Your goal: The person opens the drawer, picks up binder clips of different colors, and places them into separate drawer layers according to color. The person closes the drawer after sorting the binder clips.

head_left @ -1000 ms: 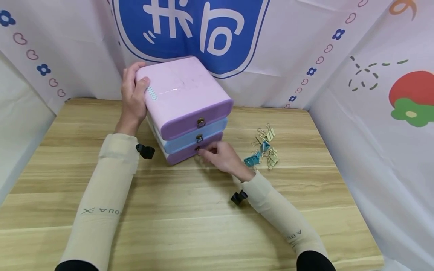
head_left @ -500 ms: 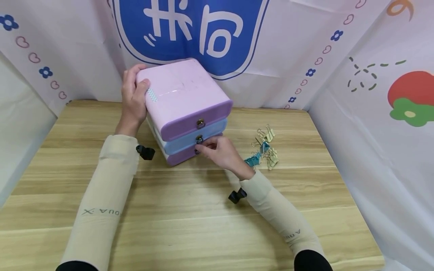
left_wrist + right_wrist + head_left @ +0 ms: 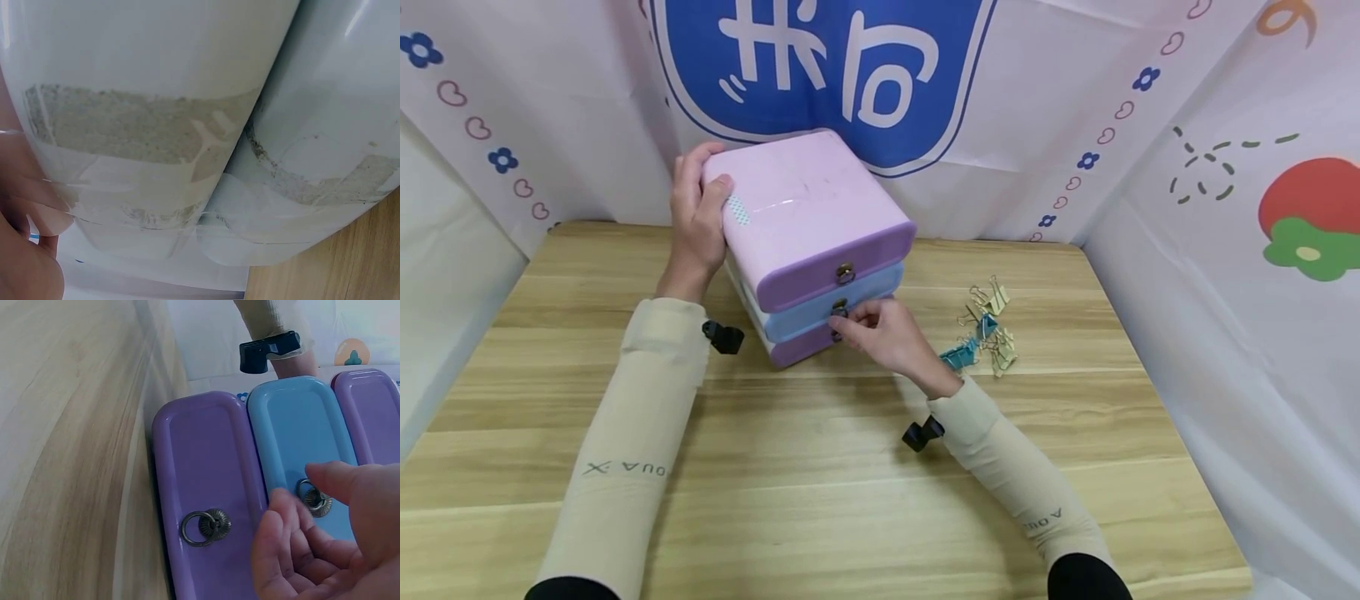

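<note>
A stacked three-drawer organizer [image 3: 805, 187] stands at the back of the table, with purple, blue and purple fronts below a pink top. My left hand [image 3: 696, 217] grips its back left corner, thumb on the top and fingers round the edge. Taped pale sides of the organizer [image 3: 150, 125] fill the left wrist view. At the blue middle drawer [image 3: 300, 425], my right hand [image 3: 883, 333] has its thumb and forefinger either side of the ring pull [image 3: 314, 499], with a gap between the fingertips. Another ring pull [image 3: 208, 527] hangs on the bottom drawer [image 3: 203, 450].
Right of the organizer lies a loose cluster of binder clips, some teal [image 3: 958, 355] and some pale yellow-green [image 3: 1002, 350]. Printed white cloth [image 3: 1015, 125] hangs behind and beside the wooden table [image 3: 820, 500].
My right hand has moved slightly up from the bottom drawer's ring pull to the middle one. My left hand keeps its place on the organizer.
</note>
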### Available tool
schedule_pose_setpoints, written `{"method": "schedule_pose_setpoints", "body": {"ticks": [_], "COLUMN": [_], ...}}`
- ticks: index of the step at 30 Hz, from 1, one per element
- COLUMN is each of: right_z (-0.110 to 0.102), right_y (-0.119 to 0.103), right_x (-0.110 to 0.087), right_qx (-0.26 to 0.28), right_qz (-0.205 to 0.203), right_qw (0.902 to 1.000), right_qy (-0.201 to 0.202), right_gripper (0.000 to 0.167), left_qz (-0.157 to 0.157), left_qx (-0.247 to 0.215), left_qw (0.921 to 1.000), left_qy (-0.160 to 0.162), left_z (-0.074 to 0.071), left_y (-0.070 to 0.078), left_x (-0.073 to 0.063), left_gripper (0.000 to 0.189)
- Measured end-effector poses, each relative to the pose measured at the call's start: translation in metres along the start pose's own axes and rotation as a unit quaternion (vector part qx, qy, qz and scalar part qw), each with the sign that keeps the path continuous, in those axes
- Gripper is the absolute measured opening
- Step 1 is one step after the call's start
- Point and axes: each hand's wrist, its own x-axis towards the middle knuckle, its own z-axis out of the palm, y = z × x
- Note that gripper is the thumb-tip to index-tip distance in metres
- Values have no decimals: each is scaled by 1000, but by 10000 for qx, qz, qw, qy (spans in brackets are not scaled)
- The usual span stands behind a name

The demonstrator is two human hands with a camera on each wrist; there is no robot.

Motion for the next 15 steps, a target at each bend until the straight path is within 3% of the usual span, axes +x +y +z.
{"method": "schedule_pose_setpoints", "body": {"ticks": [15], "right_z": [5], "right_y": [5], "right_x": [7], "right_qx": [582], "right_qz": [-394], "right_qw": [9975], "right_qy": [-113], "right_gripper": [26], "left_qz": [14], "left_qx": [-37], "left_qw": [10000], "left_qy": [1], "left_z": [1], "left_y": [6], "left_x": [-3], "left_gripper": [51]}}
